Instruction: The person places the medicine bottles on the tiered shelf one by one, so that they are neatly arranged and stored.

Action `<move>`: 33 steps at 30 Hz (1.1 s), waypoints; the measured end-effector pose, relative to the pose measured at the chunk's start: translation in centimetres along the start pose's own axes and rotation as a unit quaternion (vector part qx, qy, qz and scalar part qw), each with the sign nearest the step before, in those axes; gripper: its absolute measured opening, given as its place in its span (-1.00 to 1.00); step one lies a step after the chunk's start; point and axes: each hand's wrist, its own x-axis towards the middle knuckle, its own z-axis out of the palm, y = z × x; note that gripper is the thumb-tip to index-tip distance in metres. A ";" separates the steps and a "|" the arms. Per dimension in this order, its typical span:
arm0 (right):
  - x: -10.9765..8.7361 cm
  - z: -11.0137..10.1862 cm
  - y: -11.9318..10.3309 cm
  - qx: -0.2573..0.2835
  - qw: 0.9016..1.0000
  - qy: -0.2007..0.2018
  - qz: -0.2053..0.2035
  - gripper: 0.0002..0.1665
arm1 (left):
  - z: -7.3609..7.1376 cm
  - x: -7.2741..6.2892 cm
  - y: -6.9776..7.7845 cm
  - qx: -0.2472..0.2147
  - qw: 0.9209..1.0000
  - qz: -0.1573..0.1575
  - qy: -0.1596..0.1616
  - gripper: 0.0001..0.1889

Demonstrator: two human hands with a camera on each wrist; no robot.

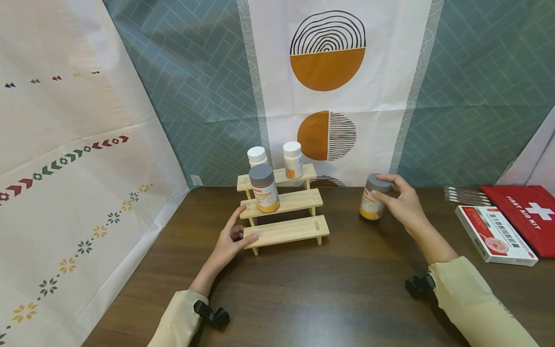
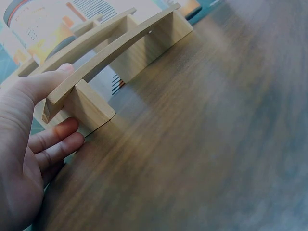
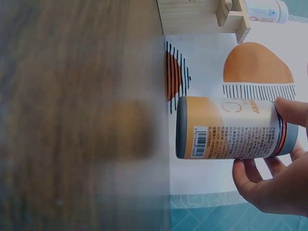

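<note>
My right hand point(image 1: 403, 201) grips a grey-lidded supplement bottle point(image 1: 372, 205) around its lid. In the right wrist view the bottle point(image 3: 226, 127) is held off the brown tabletop, its orange-and-white label and barcode showing. At the left end of a three-step wooden stand point(image 1: 288, 231), my left hand point(image 1: 225, 243) holds on with thumb on the lowest step and a finger at the middle step. The left wrist view has the thumb point(image 2: 45, 84) on the wood and other fingers curled below. A matching grey-lidded bottle point(image 1: 264, 190) stands on the middle step's left side.
Two white-capped bottles, one left point(image 1: 257, 156) and one right point(image 1: 293, 161), stand on the top step. At the right lie a medicine box point(image 1: 496, 236), a red first aid pouch point(image 1: 526, 212) and a pack of cotton swabs point(image 1: 467, 196). Patterned cloth point(image 1: 217, 96) hangs behind the table.
</note>
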 end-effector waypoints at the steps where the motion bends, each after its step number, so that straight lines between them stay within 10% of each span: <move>1: 0.0 0.0 -0.1 0.002 1.000 0.002 -0.002 -0.33 | 0.0 0.0 0.0 0.001 1.000 0.001 0.000 -0.10; 33: 0.3 4.1 -6.7 0.127 0.989 0.027 -0.070 -0.49 | -0.1 -0.1 0.1 0.001 1.000 0.002 -0.004 -0.13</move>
